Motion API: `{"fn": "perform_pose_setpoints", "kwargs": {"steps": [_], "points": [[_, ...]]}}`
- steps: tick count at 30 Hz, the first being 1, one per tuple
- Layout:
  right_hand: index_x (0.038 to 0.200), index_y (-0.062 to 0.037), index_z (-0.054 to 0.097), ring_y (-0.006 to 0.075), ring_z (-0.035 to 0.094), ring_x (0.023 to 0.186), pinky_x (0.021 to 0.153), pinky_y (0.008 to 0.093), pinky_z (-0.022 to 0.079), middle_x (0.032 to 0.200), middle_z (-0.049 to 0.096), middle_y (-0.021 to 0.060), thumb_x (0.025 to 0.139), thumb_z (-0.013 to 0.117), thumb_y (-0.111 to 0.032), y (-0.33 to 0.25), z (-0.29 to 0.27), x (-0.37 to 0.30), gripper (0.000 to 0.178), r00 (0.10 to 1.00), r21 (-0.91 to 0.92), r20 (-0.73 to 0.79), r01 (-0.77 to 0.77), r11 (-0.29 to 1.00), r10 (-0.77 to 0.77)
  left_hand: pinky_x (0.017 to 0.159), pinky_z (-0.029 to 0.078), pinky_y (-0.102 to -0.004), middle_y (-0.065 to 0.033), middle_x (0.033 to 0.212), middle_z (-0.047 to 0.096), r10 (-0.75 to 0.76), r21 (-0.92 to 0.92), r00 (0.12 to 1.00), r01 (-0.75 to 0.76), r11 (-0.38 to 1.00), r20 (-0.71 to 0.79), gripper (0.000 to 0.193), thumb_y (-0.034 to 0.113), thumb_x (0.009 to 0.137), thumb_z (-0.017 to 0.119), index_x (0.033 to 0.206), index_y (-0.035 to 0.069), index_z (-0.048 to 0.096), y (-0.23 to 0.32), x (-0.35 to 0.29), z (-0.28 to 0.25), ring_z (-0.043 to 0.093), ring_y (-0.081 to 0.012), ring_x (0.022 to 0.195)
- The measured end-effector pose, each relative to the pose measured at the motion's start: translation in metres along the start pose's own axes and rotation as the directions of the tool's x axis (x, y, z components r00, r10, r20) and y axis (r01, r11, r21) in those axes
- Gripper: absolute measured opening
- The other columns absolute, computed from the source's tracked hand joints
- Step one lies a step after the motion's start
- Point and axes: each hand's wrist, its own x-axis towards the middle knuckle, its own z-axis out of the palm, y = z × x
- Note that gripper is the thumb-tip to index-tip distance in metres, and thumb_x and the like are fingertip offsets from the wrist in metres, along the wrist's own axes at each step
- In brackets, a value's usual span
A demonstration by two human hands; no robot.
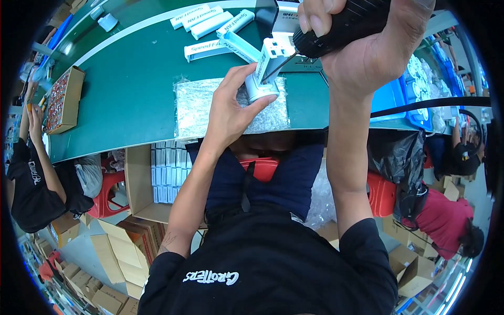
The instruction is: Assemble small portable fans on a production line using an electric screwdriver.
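Observation:
My left hand (232,107) is closed around the round base of a pale plastic housing (264,88), which stands upright on a sheet of bubble wrap (197,107). In my right hand (362,58) is a black electric screwdriver (344,26), tilted down to the left. Its thin bit reaches into the open side of the housing; the screw, if any, is too small to make out. Just beyond the housing lie several loose pale plastic covers (212,23) with printing on them, one leaning near the housing's top.
A cardboard box of small red and metallic parts (65,100) stands at the left of the green table (131,79). At the right are a blue tray (391,97) with white round parts and a black cable (430,103). Other people sit on both sides.

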Motion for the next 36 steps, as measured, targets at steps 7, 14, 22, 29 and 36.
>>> {"fn": "perform_pose_setpoints", "kwargs": {"steps": [7, 14, 22, 29, 36], "points": [[0.147, 0.0036, 0.04, 0.0101, 0.056, 0.045, 0.038, 0.0223, 0.046, 0.068, 0.059, 0.0066, 0.111, 0.05, -0.042, -0.037, 0.019, -0.019, 0.059, 0.993, -0.924, 0.001, -0.044, 0.38, 0.119, 0.097, 0.054, -0.0378, -0.0172, 0.127, 0.065, 0.005, -0.059, 1.0, -0.005, 0.998, 0.003, 0.065, 0.015, 0.08, 0.091, 0.135, -0.006, 0.064, -0.005, -0.001, -0.002, 0.067, -0.0278, 0.113], [0.134, 0.0015, 0.048, 0.0102, 0.054, 0.05, 0.043, 0.022, 0.044, 0.076, 0.061, 0.011, 0.11, 0.056, -0.035, -0.031, 0.018, -0.025, 0.045, 0.996, -0.911, -0.065, -0.083, 0.404, 0.058, 0.096, 0.054, -0.0376, -0.0173, 0.122, 0.066, 0.066, 0.025, 0.998, -0.066, 0.998, 0.006, 0.064, 0.013, 0.078, 0.092, 0.133, -0.006, 0.065, 0.004, 0.003, -0.003, 0.067, -0.0277, 0.112], [0.135, 0.0014, 0.047, 0.0104, 0.056, 0.052, 0.042, 0.0232, 0.041, 0.075, 0.061, 0.009, 0.107, 0.063, -0.027, -0.028, 0.029, -0.025, 0.044, 0.981, -0.796, -0.186, -0.183, 0.576, 0.054, 0.095, 0.053, -0.037, -0.0169, 0.122, 0.067, 0.117, 0.053, 0.993, -0.116, 0.992, -0.005, 0.062, 0.012, 0.077, 0.092, 0.131, -0.005, 0.066, 0.003, 0.001, -0.001, 0.067, -0.0276, 0.11], [0.122, -0.0046, 0.059, 0.0117, 0.054, 0.044, 0.04, 0.0242, 0.045, 0.066, 0.057, 0.0047, 0.11, 0.058, -0.033, -0.09, 0.0, 0.038, 0.031, 0.995, -0.924, 0.075, 0.096, 0.371, -0.069, 0.097, 0.052, -0.0369, -0.0158, 0.122, 0.066, 0.072, -0.001, 0.996, -0.072, 0.997, 0.047, 0.065, 0.015, 0.08, 0.09, 0.136, -0.003, 0.062, 0.005, 0.003, 0.007, 0.066, -0.0278, 0.111], [0.115, -0.0068, 0.058, 0.0112, 0.054, 0.045, 0.041, 0.0253, 0.044, 0.067, 0.057, 0.0041, 0.109, 0.061, -0.034, -0.085, -0.033, 0.039, 0.028, 0.99, -0.931, 0.142, 0.135, 0.34, -0.002, 0.098, 0.051, -0.0356, -0.0157, 0.122, 0.067, 0.049, -0.033, 0.997, -0.047, 0.998, 0.054, 0.065, 0.014, 0.079, 0.09, 0.135, -0.003, 0.062, 0.0, 0.001, 0.001, 0.066, -0.0273, 0.111]]}}
